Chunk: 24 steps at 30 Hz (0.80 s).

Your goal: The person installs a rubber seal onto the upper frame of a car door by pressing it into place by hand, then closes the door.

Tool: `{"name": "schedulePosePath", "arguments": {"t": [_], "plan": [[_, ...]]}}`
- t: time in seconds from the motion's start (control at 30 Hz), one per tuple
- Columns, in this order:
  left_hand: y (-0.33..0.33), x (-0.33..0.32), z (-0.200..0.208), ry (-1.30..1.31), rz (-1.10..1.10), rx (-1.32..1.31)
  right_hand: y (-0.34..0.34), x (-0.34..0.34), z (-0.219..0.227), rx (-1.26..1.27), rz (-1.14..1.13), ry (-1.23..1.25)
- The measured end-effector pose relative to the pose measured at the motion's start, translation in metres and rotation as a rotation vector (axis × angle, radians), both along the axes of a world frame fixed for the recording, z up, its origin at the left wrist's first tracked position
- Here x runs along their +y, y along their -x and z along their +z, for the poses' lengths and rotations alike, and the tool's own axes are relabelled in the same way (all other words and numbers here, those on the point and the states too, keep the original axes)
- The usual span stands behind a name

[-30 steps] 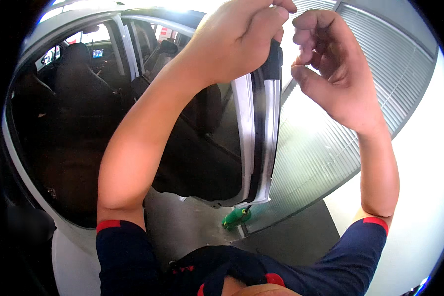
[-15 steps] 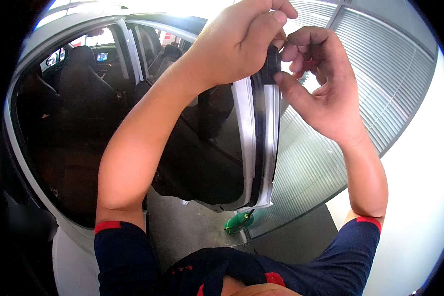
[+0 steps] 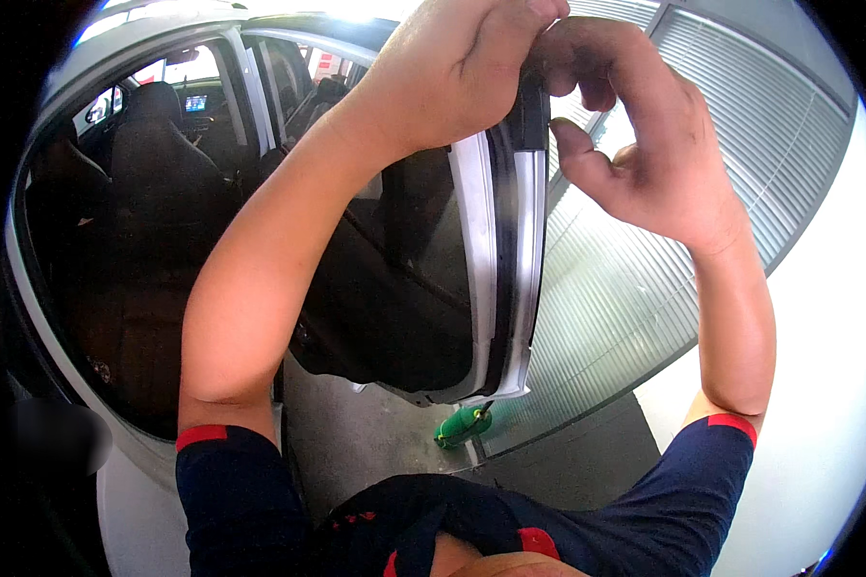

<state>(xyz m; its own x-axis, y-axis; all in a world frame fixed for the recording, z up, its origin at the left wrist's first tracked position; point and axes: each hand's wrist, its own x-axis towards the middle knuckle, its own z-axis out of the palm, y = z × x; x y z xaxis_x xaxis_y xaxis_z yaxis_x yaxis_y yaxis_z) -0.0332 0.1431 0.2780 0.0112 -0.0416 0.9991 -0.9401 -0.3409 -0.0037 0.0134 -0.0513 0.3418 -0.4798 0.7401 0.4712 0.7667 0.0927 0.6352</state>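
Black trim (image 3: 530, 125) caps the upper end of the open rear car door (image 3: 484, 260), directly beneath your fingers. Your left hand (image 3: 467, 77) bends over the door's top corner; its fingertips are partly cut off by the upper edge of the view, so I cannot tell whether they grasp anything. Your right hand (image 3: 654, 125) arches in from the opposite side, thumb standing apart from the fingers, closed on nothing visible. You appear to be at the stage of working that trimmed corner by touch; the position seems to call for a steady left hand and a light, precise pinch from the right. Left of your grip, the car cabin (image 3: 144, 308) contains dark seats (image 3: 159, 144) and a lit screen (image 3: 196, 103). Well below your hands, near the door's lower corner, is a green bottle (image 3: 460, 425); its contents cannot be made out.
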Motion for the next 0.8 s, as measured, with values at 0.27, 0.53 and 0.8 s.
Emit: {"name": "schedulePosePath", "arguments": {"t": [0.27,0.53,0.8], "plan": [[0.003,0.007,0.0,-0.01,0.171,-0.047,0.009,0.002,-0.004,-0.089,-0.013,-0.043],[0.003,0.009,-0.001,-0.032,0.196,-0.069,0.012,0.004,-0.006,-0.161,-0.04,-0.087],[0.0,0.015,0.002,-0.055,0.177,-0.096,0.023,0.01,0.005,-0.036,0.054,0.067]]}}
